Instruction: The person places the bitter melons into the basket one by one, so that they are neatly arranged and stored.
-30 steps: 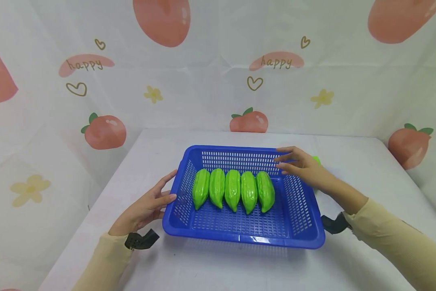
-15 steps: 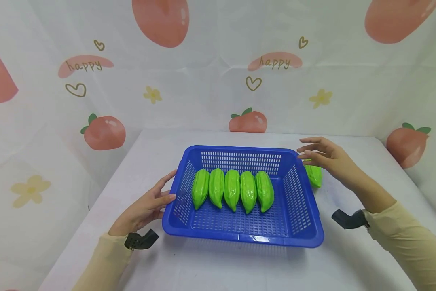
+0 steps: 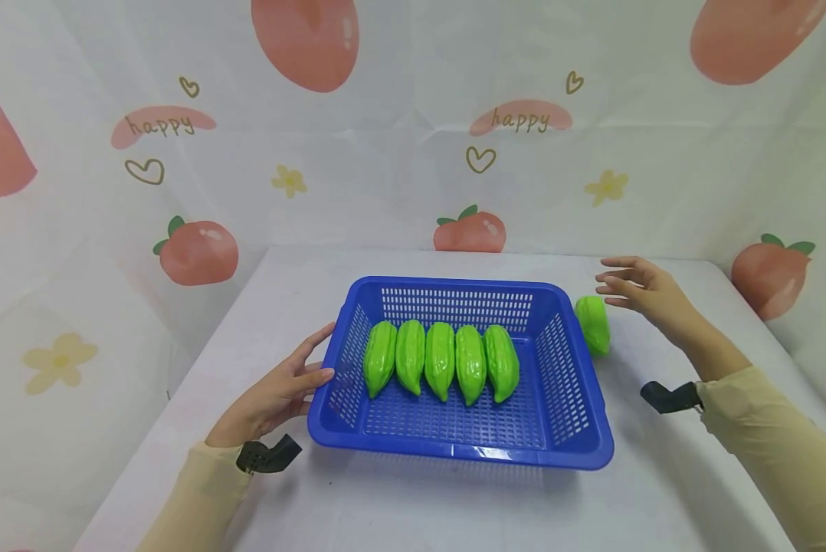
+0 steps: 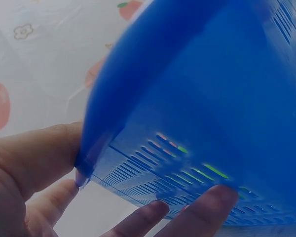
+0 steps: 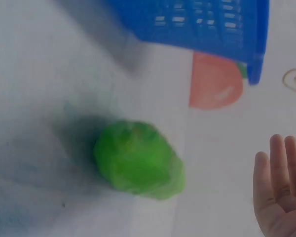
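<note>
A blue plastic basket point(image 3: 454, 452) with slotted walls stands on the white table, and several shiny green bitter melons point(image 3: 440, 360) lie side by side in it. My left hand point(image 3: 282, 391) holds the basket's left side, thumb and index fingertip at the rim. In the left wrist view other fingers point(image 4: 202, 212) lie against the outer slotted wall. Another bitter melon point(image 3: 594, 326) lies outside, close to the basket's right wall; it is blurred in the right wrist view. My right hand point(image 3: 644, 291) hovers just right of this melon, fingers loosely bent, holding nothing.
The white table point(image 3: 413, 510) extends around the basket. Behind it hangs a white cloth point(image 3: 385, 199) printed with peaches, hearts and flowers. Each wrist carries a small black camera mount point(image 3: 671, 397).
My right hand has moved right, from above the basket's back right corner to beyond the outside bitter melon, uncovering it. The left hand, basket and melons have stayed put.
</note>
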Tool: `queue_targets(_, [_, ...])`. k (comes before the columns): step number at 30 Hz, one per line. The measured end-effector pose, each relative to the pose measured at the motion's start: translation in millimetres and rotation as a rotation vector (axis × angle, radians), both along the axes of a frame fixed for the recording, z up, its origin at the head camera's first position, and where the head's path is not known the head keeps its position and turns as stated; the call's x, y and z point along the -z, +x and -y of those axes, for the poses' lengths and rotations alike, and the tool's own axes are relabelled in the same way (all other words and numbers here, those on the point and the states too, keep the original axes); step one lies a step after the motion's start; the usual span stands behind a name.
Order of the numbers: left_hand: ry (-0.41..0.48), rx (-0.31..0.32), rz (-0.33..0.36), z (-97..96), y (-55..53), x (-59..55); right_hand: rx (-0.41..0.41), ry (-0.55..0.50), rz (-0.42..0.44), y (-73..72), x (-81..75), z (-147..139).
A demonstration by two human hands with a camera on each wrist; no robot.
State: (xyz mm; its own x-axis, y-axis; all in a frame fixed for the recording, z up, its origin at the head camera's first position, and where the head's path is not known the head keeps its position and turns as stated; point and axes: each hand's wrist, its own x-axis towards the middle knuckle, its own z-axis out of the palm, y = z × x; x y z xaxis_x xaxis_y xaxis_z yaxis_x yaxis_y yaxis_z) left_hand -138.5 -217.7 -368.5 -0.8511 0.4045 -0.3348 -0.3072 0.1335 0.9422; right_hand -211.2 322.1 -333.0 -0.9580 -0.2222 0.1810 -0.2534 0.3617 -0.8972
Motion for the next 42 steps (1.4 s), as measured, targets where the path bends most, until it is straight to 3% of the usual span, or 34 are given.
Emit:
queue_targets(10, [0.006,-0.008,0.011,-0.6,0.3,-0.6,0.085,0.119,0.148,-21.7,18.7,-18])
queue_targets(26, [0.000,-0.013,0.010,0.6,0.7,1.1,0.035,0.253,0.457,-34.5,44.4,-20])
queue_targets(36, [0.006,0.008,0.002,0.9,-0.6,0.9,-0.008,0.298,0.497,-37.0,51.8,-16])
queue_targets(42, [0.015,0.012,0.002,1.1,-0.2,0.7,-0.010,0.312,0.476,-37.0,52.6,-14])
